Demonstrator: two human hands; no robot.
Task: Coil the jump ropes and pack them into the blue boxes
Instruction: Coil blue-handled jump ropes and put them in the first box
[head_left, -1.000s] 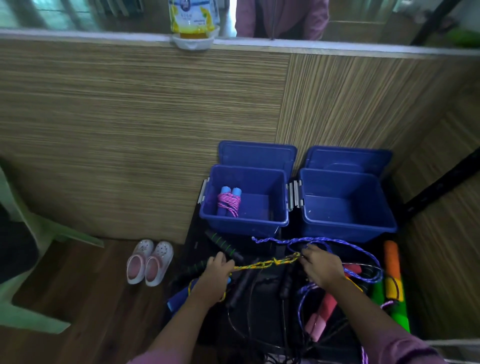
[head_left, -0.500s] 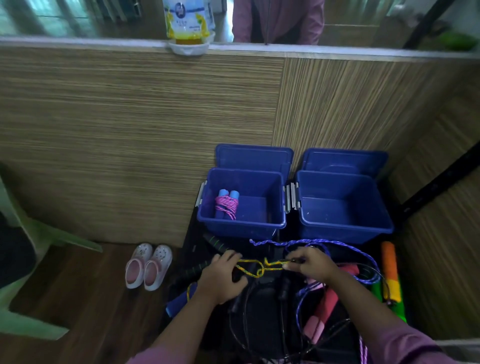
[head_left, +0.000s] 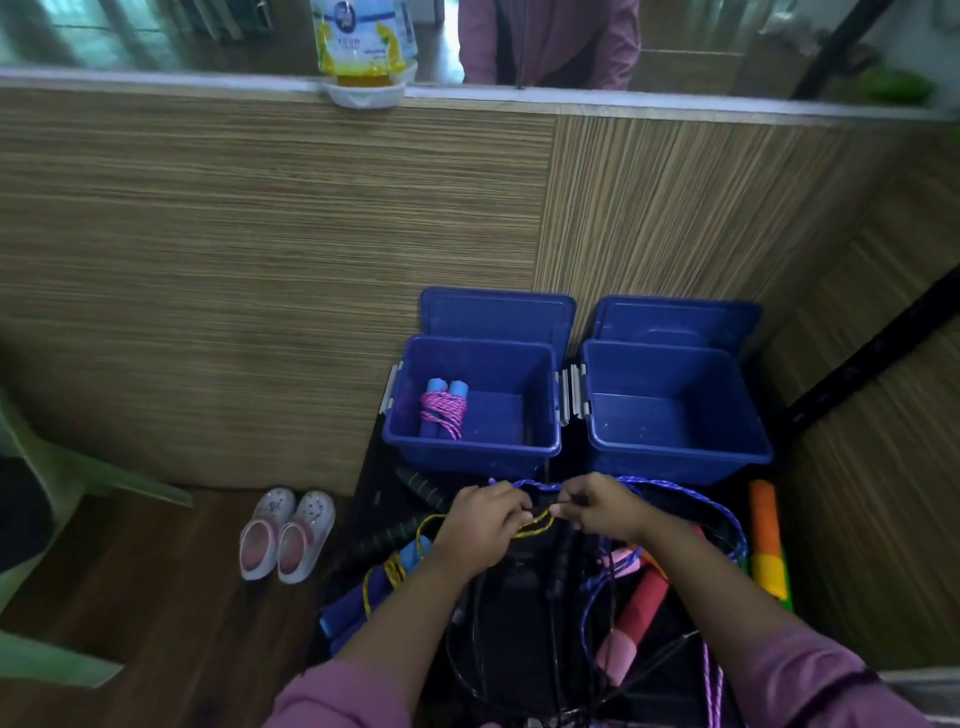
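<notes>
Shoes (head_left: 287, 535) on floor far left. L hand (head_left: 480, 525) & R hand (head_left: 602, 506) nearly touching, both pinching yellow rope (head_left: 530, 527) just in front of boxes. Left box (head_left: 472, 400) holds coiled pink rope (head_left: 442, 409); right box (head_left: 670, 410) beside it.

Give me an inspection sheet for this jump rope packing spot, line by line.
Surface: dark mat on the wooden floor.
Job's things: left blue box holds one coiled pink rope; right blue box shows nothing inside; both lids open.
Clutter: loose ropes and handles tangled on the mat; orange-yellow foam tube.
Hands: left hand and right hand both pinch the yellow rope.
Cables: nothing seen.
Surroundings: wood-grain wall, small pink shoes, green chair.
</notes>
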